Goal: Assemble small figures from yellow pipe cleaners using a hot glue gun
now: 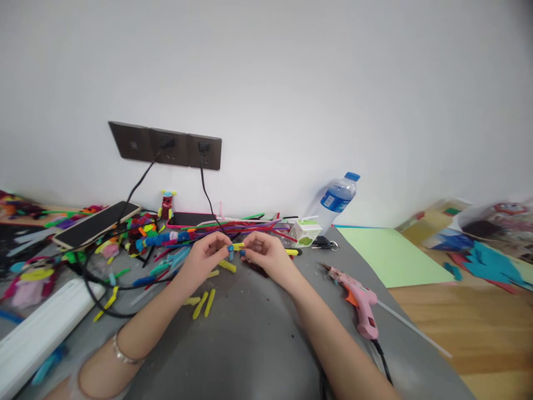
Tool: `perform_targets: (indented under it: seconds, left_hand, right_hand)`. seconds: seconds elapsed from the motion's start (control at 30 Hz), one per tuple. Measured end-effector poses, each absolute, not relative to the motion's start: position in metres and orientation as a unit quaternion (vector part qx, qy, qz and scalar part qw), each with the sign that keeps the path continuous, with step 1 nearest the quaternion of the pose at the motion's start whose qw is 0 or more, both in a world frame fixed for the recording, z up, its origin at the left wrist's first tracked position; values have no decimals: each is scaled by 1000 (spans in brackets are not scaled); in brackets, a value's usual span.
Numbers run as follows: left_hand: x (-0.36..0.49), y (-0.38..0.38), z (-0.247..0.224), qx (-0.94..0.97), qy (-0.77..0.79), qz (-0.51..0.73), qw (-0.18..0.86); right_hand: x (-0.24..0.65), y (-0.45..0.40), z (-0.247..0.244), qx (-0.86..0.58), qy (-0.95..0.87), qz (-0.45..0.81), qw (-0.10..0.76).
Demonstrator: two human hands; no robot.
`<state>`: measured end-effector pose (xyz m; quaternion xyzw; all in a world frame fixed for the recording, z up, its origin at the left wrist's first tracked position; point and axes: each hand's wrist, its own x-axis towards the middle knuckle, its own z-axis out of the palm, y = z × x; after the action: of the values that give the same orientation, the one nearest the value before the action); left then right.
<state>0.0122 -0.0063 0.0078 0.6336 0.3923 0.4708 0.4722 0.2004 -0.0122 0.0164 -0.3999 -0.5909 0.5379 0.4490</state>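
Over the middle of the grey table, my left hand and my right hand meet with fingertips almost together. Between them a short fuzzy yellow pipe cleaner piece is pinched from both sides. A small light-blue bit shows just under my left fingertips; I cannot tell whether it is joined to the yellow one. Just below my hands lies a loose yellow piece. More yellow strips rest on the table nearer to me. Behind my right hand a yellow-and-black object is partly hidden.
A pink glue gun lies right, its cord trailing forward. Behind stand a water bottle and a small green-and-white box. Left are a phone, black cables, a white bar and pipe cleaner figures. Green paper overhangs the edge.
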Motion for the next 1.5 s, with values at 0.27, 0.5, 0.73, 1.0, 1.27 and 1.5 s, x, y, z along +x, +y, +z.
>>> perform_targets:
  seconds: [0.27,0.5,0.73,1.0,1.27,1.5]
  left_hand:
    - [8,-3,6,653,400,424,483]
    - [5,1,6,643,397,431,494]
    - [-1,9,-2,603,420,464,494]
    - [1,8,-2,593,428,455,508]
    - [2,7,-4,573,413,462,536]
    - [0,7,-3,576,396,450,556]
  right_hand:
    - [205,-9,16,-420,-629,479,447]
    - [202,-14,20,-427,-706,399,400]
    - [242,-36,51,-492,-679,271,472]
    - [374,-140,0,-863,-359,68,348]
    - [382,-152,-18,-839,-455,197,223]
    - [393,-165,-6,-816,-396,244,343]
